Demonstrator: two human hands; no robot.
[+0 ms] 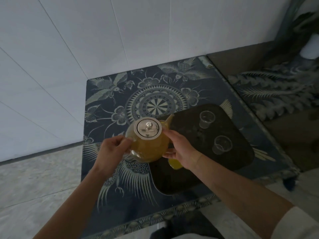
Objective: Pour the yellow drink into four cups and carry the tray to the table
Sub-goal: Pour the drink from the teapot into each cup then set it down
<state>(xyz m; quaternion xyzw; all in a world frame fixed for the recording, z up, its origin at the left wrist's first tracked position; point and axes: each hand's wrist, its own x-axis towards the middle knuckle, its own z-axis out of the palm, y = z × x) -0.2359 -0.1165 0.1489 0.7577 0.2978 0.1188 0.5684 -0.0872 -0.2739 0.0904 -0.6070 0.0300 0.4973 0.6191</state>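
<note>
A glass teapot (149,147) full of yellow drink, with a metal lid (148,128), is held above the left edge of a dark tray (241,152). Its spout (170,118) points to the far right. My left hand (112,149) grips the handle side. My right hand (179,147) presses against the pot's right side. Two clear empty cups (206,119) (221,144) stand on the tray. A cup holding yellow drink (175,163) shows partly under my right wrist. A fourth cup is not visible.
The tray lies on a low table covered with a dark blue patterned cloth (155,100). White panelled walls rise behind and to the left. A second patterned surface (276,88) lies at the right, with a white object (310,47) at the far right.
</note>
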